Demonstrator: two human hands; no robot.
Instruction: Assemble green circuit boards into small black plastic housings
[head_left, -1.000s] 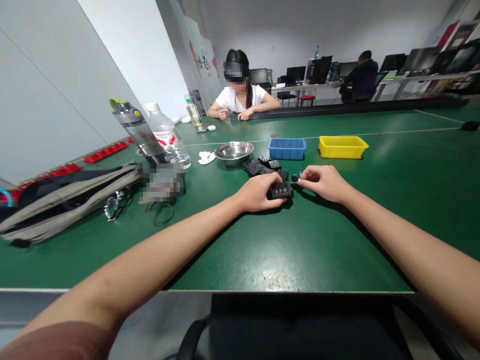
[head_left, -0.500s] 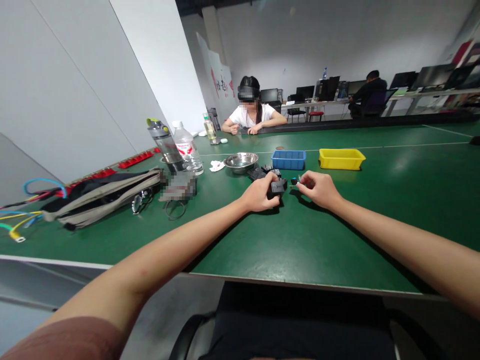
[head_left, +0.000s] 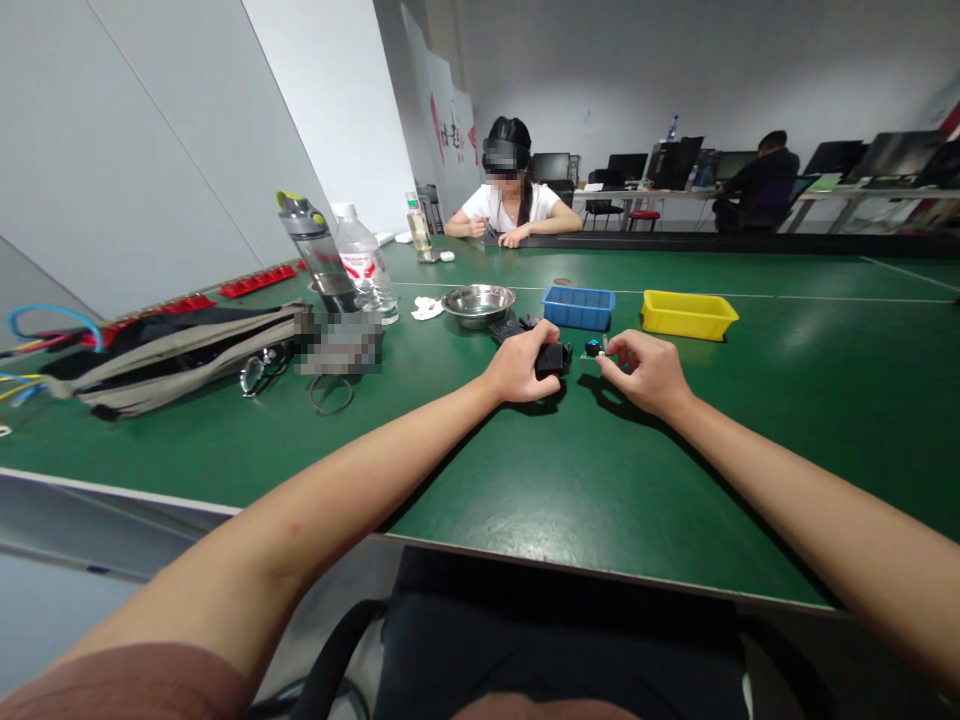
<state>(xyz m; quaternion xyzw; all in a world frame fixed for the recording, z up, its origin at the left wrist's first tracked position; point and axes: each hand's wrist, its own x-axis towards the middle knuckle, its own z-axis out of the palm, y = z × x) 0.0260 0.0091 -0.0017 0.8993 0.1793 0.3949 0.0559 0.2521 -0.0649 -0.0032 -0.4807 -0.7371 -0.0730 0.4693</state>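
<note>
My left hand (head_left: 525, 366) is closed around a small black plastic housing (head_left: 553, 359), whose squared end faces right. Between the thumb and fingertips of my right hand (head_left: 646, 368) is a small circuit board (head_left: 592, 352) with a dark, blue-tinted part on it. A short gap separates the board from the housing, both just above the green table. More black parts (head_left: 513, 328) lie behind my left hand, partly hidden by it. Beyond my hands stand a blue bin (head_left: 579, 309) and a yellow bin (head_left: 688, 316).
A steel bowl (head_left: 478, 307) sits beside crumpled white tissue (head_left: 427, 308). Leftward are a water bottle (head_left: 364, 262), a sports bottle (head_left: 318, 255), glasses (head_left: 259, 368) and a grey bag (head_left: 187, 355). Across the green table (head_left: 480, 480) a person (head_left: 514, 200) in a headset sits with both forearms resting there.
The view has shifted slightly. My right hand has turned the circuit board a little, so its dark, blue-tinted part shows more clearly. My left hand still holds the black housing.
</note>
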